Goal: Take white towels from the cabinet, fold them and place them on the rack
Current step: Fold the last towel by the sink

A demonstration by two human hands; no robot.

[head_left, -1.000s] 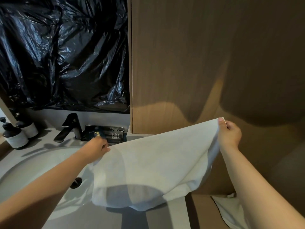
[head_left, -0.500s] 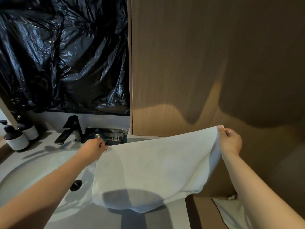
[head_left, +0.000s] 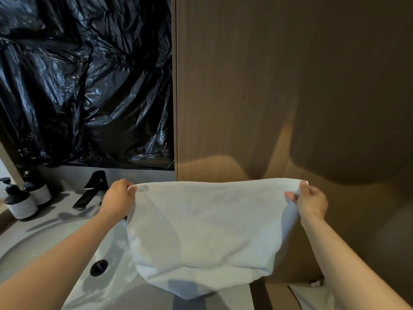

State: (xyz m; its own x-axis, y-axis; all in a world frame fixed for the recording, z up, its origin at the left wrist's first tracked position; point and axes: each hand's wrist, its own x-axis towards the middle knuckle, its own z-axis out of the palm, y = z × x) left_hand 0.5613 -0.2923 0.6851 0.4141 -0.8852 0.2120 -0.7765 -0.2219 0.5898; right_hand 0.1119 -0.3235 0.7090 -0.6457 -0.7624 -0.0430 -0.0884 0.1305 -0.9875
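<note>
a white towel [head_left: 205,231] is held up over the counter [head_left: 234,302], in front of a brown wood panel [head_left: 268,86]. its top left corner is pinched by the curled fingers of the left hand [head_left: 118,199], and its top right corner by the right hand [head_left: 311,201]. it is spread wide between them, beside the sink [head_left: 33,247].

Towel [head_left: 201,231]: white cloth, matt, soft fine nap; small woven tag [head_left: 143,188] at one corner.
Sheet [head_left: 85,81]: black plastic film, glossy, heavily creased.
Panel [head_left: 268,86]: brown wood grain, matt, smooth.
Tap [head_left: 91,189]: black, matt, seemingly coated metal.
Basin [head_left: 44,249]: white, smooth, faint sheen.
Drain [head_left: 99,267]: black, matt.
Counter [head_left: 232,302]: grey, smooth, matt.
Bottles [head_left: 21,204]: dark, slightly glossy; white matt labels [head_left: 24,208].
</note>
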